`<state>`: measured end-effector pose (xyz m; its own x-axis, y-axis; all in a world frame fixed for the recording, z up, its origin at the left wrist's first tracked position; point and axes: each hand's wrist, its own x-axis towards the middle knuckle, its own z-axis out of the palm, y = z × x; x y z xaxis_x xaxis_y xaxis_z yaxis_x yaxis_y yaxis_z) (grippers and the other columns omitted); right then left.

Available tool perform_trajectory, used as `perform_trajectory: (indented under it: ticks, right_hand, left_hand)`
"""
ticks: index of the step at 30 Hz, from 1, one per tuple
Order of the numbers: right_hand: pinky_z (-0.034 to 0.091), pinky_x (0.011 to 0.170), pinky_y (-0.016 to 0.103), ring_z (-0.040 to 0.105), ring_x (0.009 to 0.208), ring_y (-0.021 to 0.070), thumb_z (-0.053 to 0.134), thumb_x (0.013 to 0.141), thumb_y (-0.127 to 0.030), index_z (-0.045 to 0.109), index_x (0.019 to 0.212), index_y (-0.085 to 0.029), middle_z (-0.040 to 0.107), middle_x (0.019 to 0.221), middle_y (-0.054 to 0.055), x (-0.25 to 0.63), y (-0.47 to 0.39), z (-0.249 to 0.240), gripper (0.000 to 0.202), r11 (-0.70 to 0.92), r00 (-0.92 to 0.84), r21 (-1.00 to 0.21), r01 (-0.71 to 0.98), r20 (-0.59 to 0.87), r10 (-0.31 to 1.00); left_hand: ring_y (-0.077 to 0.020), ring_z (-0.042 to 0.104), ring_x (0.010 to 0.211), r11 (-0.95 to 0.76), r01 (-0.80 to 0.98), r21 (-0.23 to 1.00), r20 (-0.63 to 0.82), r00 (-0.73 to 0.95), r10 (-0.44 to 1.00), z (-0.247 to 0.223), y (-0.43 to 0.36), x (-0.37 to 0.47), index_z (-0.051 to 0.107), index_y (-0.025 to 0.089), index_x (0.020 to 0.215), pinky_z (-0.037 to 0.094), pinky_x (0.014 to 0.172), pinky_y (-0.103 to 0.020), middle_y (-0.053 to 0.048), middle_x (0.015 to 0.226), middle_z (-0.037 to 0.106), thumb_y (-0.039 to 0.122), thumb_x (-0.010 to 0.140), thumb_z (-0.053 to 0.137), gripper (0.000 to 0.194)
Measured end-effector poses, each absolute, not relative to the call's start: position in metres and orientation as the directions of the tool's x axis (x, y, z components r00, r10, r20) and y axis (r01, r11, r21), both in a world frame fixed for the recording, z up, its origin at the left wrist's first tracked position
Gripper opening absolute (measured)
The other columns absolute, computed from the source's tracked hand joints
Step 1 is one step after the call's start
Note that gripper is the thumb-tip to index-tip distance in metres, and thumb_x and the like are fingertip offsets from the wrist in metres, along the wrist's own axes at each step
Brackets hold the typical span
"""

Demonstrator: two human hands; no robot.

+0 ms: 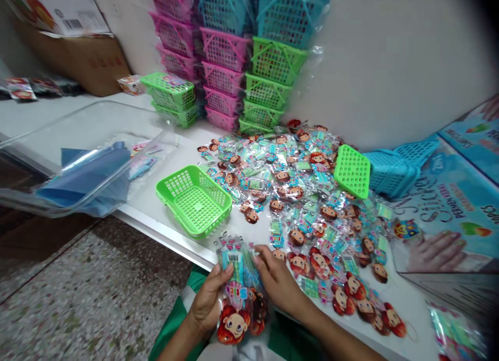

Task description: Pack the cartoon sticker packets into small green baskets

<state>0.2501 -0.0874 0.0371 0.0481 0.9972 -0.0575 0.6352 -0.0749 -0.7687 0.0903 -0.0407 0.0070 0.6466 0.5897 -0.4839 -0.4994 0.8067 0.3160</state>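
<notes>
In my left hand [208, 296] is a bunch of small clear sachets [236, 291] printed with cartoon girl heads and the word "Stick". My left thumb presses on the front one, beside its barcode. My right hand [278, 280] grips the right edge of the same bunch near its top, fingers bent; part of its grip is hidden behind the sachets. Just beyond the hands, at the table's front edge, stands an open green plastic basket [195, 197] with nothing in it. A wide heap of similar sachets [288, 189] covers the table to the right.
Stacked pink baskets [224, 80], green baskets [268, 90] and blue baskets [292, 17] line the wall. A green basket [353, 171] and blue baskets [393, 166] lie by a printed carton [448, 210]. A clear plastic tub [78, 205] juts over the table's left edge.
</notes>
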Motion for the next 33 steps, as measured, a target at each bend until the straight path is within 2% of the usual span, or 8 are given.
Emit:
perform_trajectory:
  ticks: [3, 11, 16, 20, 22, 25, 30, 33]
  right_hand:
    - [0.043, 0.077, 0.028, 0.059, 0.087, 0.0171, 0.024, 0.098, -0.034, 0.056, 0.103, -0.020, 0.063, 0.092, 0.005, 0.263, -0.083, 0.032, 0.035, -0.031, 0.026, -0.667, 0.745, -0.018, 1.000]
    - [0.043, 0.071, 0.037, 0.060, 0.086, 0.0301, 0.048, 0.086, -0.044, 0.055, 0.100, -0.009, 0.059, 0.097, 0.019, 0.308, -0.040, 0.007, 0.039, -0.448, 0.443, -0.051, 0.892, -0.088, 0.892]
    - [0.042, 0.074, 0.033, 0.060, 0.082, 0.0242, 0.044, 0.084, -0.017, 0.060, 0.090, -0.010, 0.063, 0.086, 0.014, 0.305, -0.048, 0.010, 0.019, -0.407, 0.386, -0.145, 0.902, -0.150, 0.910]
    - [0.046, 0.067, 0.027, 0.059, 0.074, 0.0175, 0.044, 0.089, -0.031, 0.059, 0.095, -0.017, 0.063, 0.081, 0.004, 0.278, -0.074, 0.020, 0.022, -0.246, 0.101, -0.795, 0.554, -0.230, 0.968]
    - [0.047, 0.067, 0.026, 0.059, 0.074, 0.0166, 0.043, 0.090, -0.038, 0.056, 0.102, -0.018, 0.063, 0.083, 0.003, 0.259, -0.087, 0.019, 0.026, -0.236, 0.090, -0.941, 0.244, -0.221, 0.971]
    - [0.046, 0.063, 0.024, 0.058, 0.071, 0.0153, 0.038, 0.093, -0.040, 0.054, 0.103, -0.020, 0.061, 0.079, 0.001, 0.242, -0.099, 0.019, 0.028, -0.238, 0.133, -0.953, 0.188, -0.216, 0.967]
    - [0.039, 0.059, 0.023, 0.054, 0.062, 0.0141, 0.033, 0.094, -0.043, 0.057, 0.073, -0.019, 0.056, 0.063, -0.001, 0.270, -0.071, 0.034, 0.040, -0.107, 0.025, -0.700, 0.706, -0.126, 0.992]
    - [0.039, 0.062, 0.024, 0.057, 0.066, 0.0155, 0.031, 0.095, -0.045, 0.058, 0.081, -0.020, 0.061, 0.070, 0.001, 0.288, -0.012, 0.040, 0.040, -0.118, 0.113, -0.571, 0.812, -0.045, 0.993]
  left_hand:
    - [-0.0237, 0.067, 0.091, 0.831, -0.448, 0.330, -0.487, 0.673, 0.557, 0.005, -0.041, 0.090, 0.058, 0.016, 0.113, 0.049, 0.089, -0.038, -0.009, 0.096, 0.071, 0.014, 0.078, 0.063, 0.035]
    - [-0.0273, 0.066, 0.094, 0.846, -0.394, 0.359, -0.460, 0.714, 0.528, 0.013, -0.044, 0.090, 0.055, 0.013, 0.117, 0.049, 0.088, -0.041, -0.013, 0.096, 0.071, 0.015, 0.078, 0.063, 0.039]
    - [-0.0264, 0.067, 0.091, 0.846, -0.409, 0.342, -0.497, 0.686, 0.532, 0.009, -0.046, 0.090, 0.057, 0.012, 0.114, 0.051, 0.084, -0.039, -0.012, 0.092, 0.071, 0.017, 0.079, 0.062, 0.035]
    - [-0.0239, 0.068, 0.088, 0.809, -0.471, 0.351, -0.525, 0.617, 0.586, 0.010, -0.049, 0.093, 0.057, 0.016, 0.112, 0.052, 0.082, -0.036, -0.009, 0.092, 0.072, 0.017, 0.077, 0.064, 0.036]
    - [-0.0233, 0.068, 0.088, 0.791, -0.485, 0.372, -0.511, 0.605, 0.611, 0.011, -0.049, 0.094, 0.058, 0.016, 0.109, 0.052, 0.082, -0.035, -0.008, 0.094, 0.071, 0.018, 0.076, 0.066, 0.033]
    - [-0.0237, 0.068, 0.087, 0.808, -0.458, 0.370, -0.499, 0.636, 0.589, 0.012, -0.048, 0.092, 0.059, 0.014, 0.103, 0.051, 0.082, -0.035, -0.009, 0.092, 0.071, 0.019, 0.076, 0.066, 0.028]
    - [-0.0229, 0.068, 0.083, 0.812, -0.466, 0.352, -0.530, 0.616, 0.583, 0.006, -0.040, 0.087, 0.058, 0.015, 0.105, 0.051, 0.081, -0.035, -0.008, 0.088, 0.071, 0.020, 0.076, 0.066, 0.030]
    - [-0.0228, 0.069, 0.080, 0.817, -0.458, 0.349, -0.551, 0.605, 0.575, 0.003, -0.037, 0.086, 0.059, 0.015, 0.104, 0.052, 0.079, -0.035, -0.008, 0.086, 0.072, 0.021, 0.076, 0.066, 0.029]
